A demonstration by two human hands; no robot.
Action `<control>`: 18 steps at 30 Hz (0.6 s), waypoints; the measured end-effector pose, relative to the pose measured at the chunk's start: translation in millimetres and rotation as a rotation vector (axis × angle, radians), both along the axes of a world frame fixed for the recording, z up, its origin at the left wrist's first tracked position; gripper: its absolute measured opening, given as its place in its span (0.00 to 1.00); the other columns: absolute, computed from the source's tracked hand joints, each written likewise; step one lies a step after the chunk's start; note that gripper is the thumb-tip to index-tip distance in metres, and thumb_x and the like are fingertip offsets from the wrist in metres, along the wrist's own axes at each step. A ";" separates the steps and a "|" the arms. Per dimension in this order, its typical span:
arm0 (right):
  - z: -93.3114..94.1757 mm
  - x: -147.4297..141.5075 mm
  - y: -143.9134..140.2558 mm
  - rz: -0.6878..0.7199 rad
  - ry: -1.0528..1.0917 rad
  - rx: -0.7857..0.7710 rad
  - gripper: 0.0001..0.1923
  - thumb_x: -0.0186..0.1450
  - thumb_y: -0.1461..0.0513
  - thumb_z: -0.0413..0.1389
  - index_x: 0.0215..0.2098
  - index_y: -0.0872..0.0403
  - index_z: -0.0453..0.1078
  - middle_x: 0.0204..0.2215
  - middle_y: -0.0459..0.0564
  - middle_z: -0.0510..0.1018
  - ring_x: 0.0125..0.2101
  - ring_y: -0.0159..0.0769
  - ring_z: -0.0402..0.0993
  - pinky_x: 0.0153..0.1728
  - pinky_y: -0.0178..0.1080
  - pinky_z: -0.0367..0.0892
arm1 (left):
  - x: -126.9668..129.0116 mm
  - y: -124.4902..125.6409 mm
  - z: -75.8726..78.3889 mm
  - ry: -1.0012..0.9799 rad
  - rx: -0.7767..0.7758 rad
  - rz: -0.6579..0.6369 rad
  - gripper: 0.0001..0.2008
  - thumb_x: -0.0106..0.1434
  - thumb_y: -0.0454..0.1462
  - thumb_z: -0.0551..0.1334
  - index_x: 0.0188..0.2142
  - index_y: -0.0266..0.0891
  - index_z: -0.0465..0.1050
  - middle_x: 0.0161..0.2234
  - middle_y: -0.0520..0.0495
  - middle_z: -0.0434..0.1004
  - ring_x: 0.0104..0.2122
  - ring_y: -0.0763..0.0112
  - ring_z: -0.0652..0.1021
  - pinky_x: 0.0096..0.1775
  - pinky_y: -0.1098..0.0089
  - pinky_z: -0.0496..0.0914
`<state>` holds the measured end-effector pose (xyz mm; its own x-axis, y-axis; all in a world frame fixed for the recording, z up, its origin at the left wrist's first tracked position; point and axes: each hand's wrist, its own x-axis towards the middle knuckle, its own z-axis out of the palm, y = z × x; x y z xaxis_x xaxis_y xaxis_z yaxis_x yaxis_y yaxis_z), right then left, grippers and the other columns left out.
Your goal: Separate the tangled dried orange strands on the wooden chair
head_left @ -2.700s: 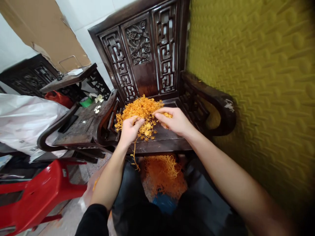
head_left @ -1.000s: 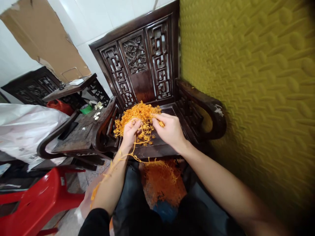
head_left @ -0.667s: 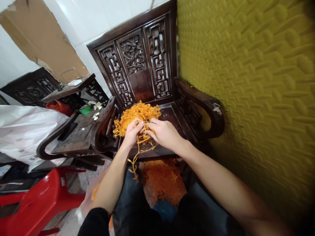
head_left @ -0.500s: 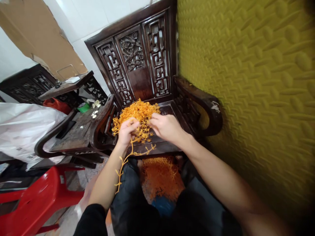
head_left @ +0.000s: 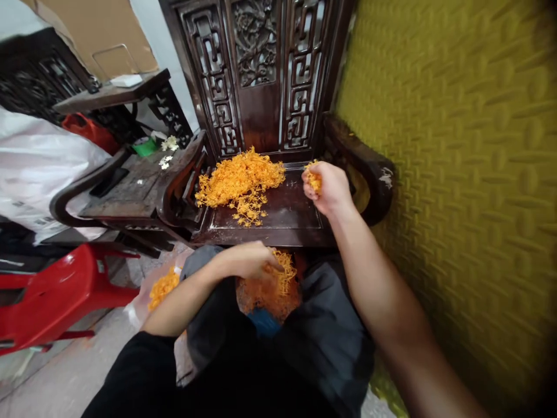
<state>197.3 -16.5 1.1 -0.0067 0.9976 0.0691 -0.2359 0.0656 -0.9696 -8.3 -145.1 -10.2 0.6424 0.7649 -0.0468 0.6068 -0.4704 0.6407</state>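
Observation:
A heap of orange stringy sprigs [head_left: 240, 179] lies on the seat of a dark carved wooden chair [head_left: 282, 215]. My left hand [head_left: 248, 259] is low between my knees, fingers closed on a sprig of the orange strands [head_left: 285, 273] over a bag of bare orange stems [head_left: 267, 293]. My right hand [head_left: 327, 184] is raised over the right side of the seat, closed around a small clump of orange bits [head_left: 314, 177]. A second small pile of orange bits [head_left: 162, 285] lies in a clear bag by my left knee.
A yellow-green embossed mat [head_left: 456, 174] fills the right side. A second dark wooden chair [head_left: 130, 186] stands to the left with small white flowers on it. A red plastic chair [head_left: 52, 290] and a white sack [head_left: 39, 168] sit further left.
Both hands have left the heap: the left dropped down with a stripped sprig to the bag between my knees, and the right moved to the seat's right side with a clump. The view tilted down.

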 end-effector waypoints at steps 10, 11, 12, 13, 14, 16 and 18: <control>10.2 -42.6 -27.5 0.484 0.168 -0.090 0.09 0.57 0.54 0.51 0.30 0.50 0.59 0.28 0.48 0.68 0.21 0.31 0.56 0.21 0.36 0.50 | 21.6 -40.3 -16.3 0.421 0.218 -0.094 0.35 0.60 0.46 0.70 0.66 0.45 0.67 0.30 0.41 0.83 0.30 0.58 0.82 0.33 0.66 0.71; 10.8 -43.1 -26.7 0.481 0.180 -0.094 0.09 0.57 0.55 0.52 0.30 0.51 0.60 0.28 0.48 0.68 0.21 0.31 0.56 0.20 0.36 0.50 | 24.3 -46.1 -25.6 0.483 0.236 -0.130 0.40 0.60 0.48 0.70 0.68 0.44 0.62 0.29 0.41 0.82 0.30 0.57 0.82 0.33 0.65 0.71; 10.9 -43.7 -26.0 0.481 0.199 -0.102 0.08 0.57 0.55 0.52 0.30 0.51 0.60 0.28 0.48 0.69 0.21 0.30 0.57 0.20 0.35 0.50 | 23.6 -49.5 -30.7 0.516 0.273 -0.128 0.40 0.61 0.50 0.69 0.69 0.43 0.61 0.28 0.42 0.82 0.29 0.56 0.82 0.33 0.64 0.72; 10.7 -45.1 -25.6 0.483 0.225 -0.111 0.08 0.57 0.56 0.53 0.30 0.51 0.61 0.28 0.48 0.69 0.21 0.30 0.57 0.20 0.35 0.51 | 19.9 -49.9 -31.1 0.506 0.330 -0.087 0.37 0.63 0.51 0.66 0.68 0.44 0.63 0.28 0.42 0.82 0.29 0.57 0.82 0.33 0.64 0.72; 10.1 -47.7 -25.9 0.487 0.258 -0.118 0.08 0.57 0.56 0.53 0.30 0.51 0.62 0.28 0.47 0.70 0.21 0.30 0.58 0.19 0.34 0.52 | 14.1 -47.2 -26.9 0.457 0.411 -0.003 0.32 0.66 0.51 0.64 0.65 0.44 0.67 0.29 0.42 0.82 0.30 0.58 0.81 0.35 0.63 0.72; 8.6 -57.9 -29.3 0.506 0.323 -0.136 0.07 0.58 0.57 0.54 0.30 0.52 0.63 0.28 0.47 0.71 0.21 0.30 0.61 0.19 0.34 0.55 | 0.7 -33.0 -8.8 0.275 0.624 0.253 0.25 0.69 0.52 0.58 0.60 0.42 0.72 0.36 0.41 0.83 0.36 0.59 0.82 0.40 0.62 0.73; 7.7 -74.3 -36.5 0.515 0.383 -0.169 0.05 0.59 0.58 0.54 0.31 0.52 0.65 0.28 0.46 0.72 0.22 0.31 0.64 0.21 0.35 0.61 | -8.9 -10.9 12.2 0.080 0.850 0.463 0.32 0.68 0.57 0.56 0.61 0.38 0.70 0.49 0.35 0.80 0.49 0.55 0.79 0.51 0.57 0.71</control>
<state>123.0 -53.0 8.8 -0.4912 0.8710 0.0045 -0.5267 -0.2929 -0.7980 -17.1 -156.1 2.0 0.2880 0.7398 0.6081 0.8753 -0.4609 0.1461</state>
